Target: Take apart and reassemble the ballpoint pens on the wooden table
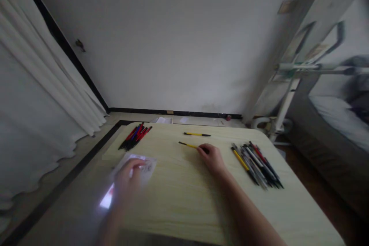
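Observation:
My right hand (212,157) rests on the light wooden table (184,200) with its fingertips pinched on the near end of a yellow pen (188,145). A second yellow pen (197,134) lies just beyond it. My left hand (128,177) is blurred and lies over a white plastic packet (147,165) near the table's left edge; its fingers look curled on the packet. A bundle of red, blue and black pens (135,137) lies at the far left. A larger heap of mixed pens (256,163) lies to the right of my right hand.
A white wall stands behind the table and a white curtain (37,96) hangs at the left. A bed with a metal frame (325,123) is at the right. Papers lie on the floor by the skirting (164,120).

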### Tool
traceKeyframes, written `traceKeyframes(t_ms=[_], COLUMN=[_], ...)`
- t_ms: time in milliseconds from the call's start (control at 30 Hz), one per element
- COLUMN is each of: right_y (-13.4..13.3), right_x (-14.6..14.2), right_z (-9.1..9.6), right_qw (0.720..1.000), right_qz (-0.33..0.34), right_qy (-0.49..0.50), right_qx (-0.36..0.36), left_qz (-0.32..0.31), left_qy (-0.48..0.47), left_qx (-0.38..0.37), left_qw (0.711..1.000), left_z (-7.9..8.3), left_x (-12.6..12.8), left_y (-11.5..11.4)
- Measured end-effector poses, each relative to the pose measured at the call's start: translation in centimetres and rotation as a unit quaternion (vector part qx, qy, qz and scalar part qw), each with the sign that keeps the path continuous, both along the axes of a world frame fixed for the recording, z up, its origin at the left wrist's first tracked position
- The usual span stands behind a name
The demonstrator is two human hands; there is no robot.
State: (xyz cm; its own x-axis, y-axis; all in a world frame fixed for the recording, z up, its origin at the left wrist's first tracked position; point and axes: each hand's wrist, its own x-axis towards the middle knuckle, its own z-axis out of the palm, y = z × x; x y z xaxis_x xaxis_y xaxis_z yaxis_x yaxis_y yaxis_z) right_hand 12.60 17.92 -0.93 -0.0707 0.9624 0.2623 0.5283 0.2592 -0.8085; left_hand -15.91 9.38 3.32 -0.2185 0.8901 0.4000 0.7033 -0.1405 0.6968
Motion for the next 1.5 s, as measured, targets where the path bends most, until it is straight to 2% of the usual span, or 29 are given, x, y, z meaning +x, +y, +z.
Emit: traceKeyframes(t_ms=[67, 133, 167, 233, 367, 500, 633, 733, 800, 967, 1167, 1367, 1500], right_y=[0.1, 0.2, 0.2, 0.2, 0.1, 0.1, -0.1, -0.2, -0.3, 0.0, 0.2, -0.1, -0.2], right_x=[0.0, 0.1, 0.2, 0.4, 0.5, 0.5, 0.4, 0.3, 0.3, 0.5, 0.4, -0.2, 0.0], right_z=[0.2, 0.4, 0.6, 0.9, 1.3, 1.5, 1.6, 1.7, 1.5, 0.7, 0.4, 0.7, 0.6], right_qw=[0.998, 0.994, 0.991, 0.985, 0.973, 0.970, 0.972, 0.967, 0.963, 0.956, 0.960, 0.967, 0.964], right_qz=[-0.013, -0.015, -0.013, 0.002, 0.052, 0.061, 0.083, 0.105, 0.104, 0.072, 0.071, 0.063, 0.076], right_qy=[0.054, 0.105, 0.129, 0.168, 0.213, 0.220, 0.191, 0.189, 0.202, 0.233, 0.211, 0.202, 0.211], right_qx=[-0.011, -0.027, -0.035, -0.051, -0.072, -0.079, -0.112, -0.136, -0.143, -0.159, -0.171, -0.143, -0.143], left_qz=[-0.086, -0.181, -0.208, -0.216, -0.221, -0.191, -0.117, -0.065, -0.054, -0.102, -0.144, -0.115, -0.134], left_qy=[-0.109, -0.186, -0.215, -0.257, -0.309, -0.336, -0.335, -0.359, -0.371, -0.359, -0.372, -0.381, -0.356], left_qx=[-0.078, -0.169, -0.199, -0.224, -0.180, -0.115, -0.096, -0.082, -0.084, -0.103, -0.131, -0.119, -0.120], left_qw=[0.987, 0.951, 0.933, 0.915, 0.907, 0.915, 0.930, 0.927, 0.923, 0.922, 0.908, 0.910, 0.917], left_z=[-0.2, -0.6, -0.8, -1.2, -1.5, -2.1, -3.5, -4.1, -4.2, -3.9, -3.9, -3.9, -3.3], left_x=[4.6, 9.0, 10.8, 13.5, 16.3, 17.0, 16.5, 16.0, 15.8, 15.7, 15.5, 15.6, 15.6], left_y=[1.4, 3.1, 4.0, 5.9, 8.7, 9.8, 9.8, 9.4, 9.3, 9.2, 9.1, 8.9, 8.8])
